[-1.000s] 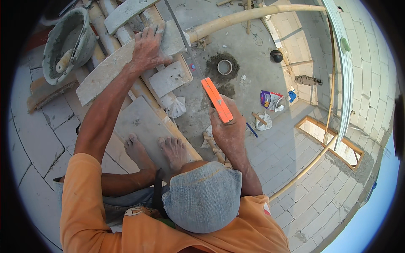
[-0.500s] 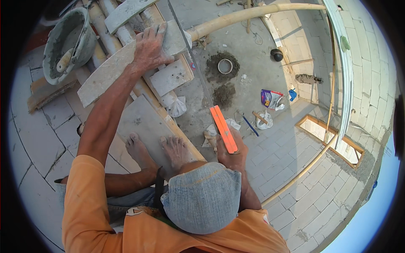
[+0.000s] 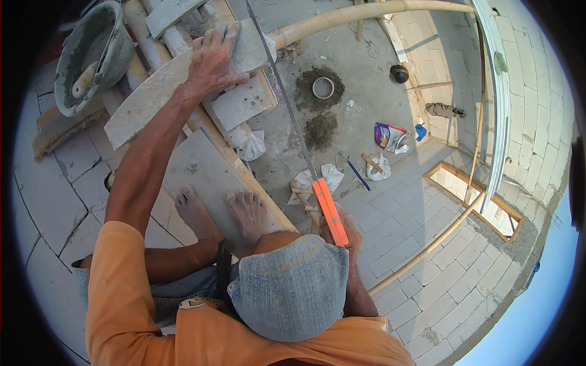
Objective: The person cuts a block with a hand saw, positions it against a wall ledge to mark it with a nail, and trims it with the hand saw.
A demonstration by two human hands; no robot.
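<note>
My left hand (image 3: pixel 213 67) is closed over a long pale stone-like slab (image 3: pixel 146 97), pressing it onto bamboo poles. My right hand (image 3: pixel 345 226) grips the orange handle of a saw (image 3: pixel 326 207), drawn back low beside my knee. Its long grey blade (image 3: pixel 293 122) runs up alongside the slab's right end; whether it touches there I cannot tell. A smaller pale piece (image 3: pixel 241 104) lies just below the slab. My bare feet rest on a grey board (image 3: pixel 183 158).
A mortar bucket (image 3: pixel 116 30) with a tool inside stands upper left. Below the platform's edge are a concrete floor with a mortar-ringed pipe (image 3: pixel 323 88), bags (image 3: pixel 390 137) and scraps. A curved-looking bamboo pole (image 3: pixel 366 11) crosses above. A block wall (image 3: pixel 531 91) with a framed opening (image 3: pixel 445 177) is at right.
My right hand has moved down toward me, pulling the saw back so more blade shows. My left hand stays on the slab.
</note>
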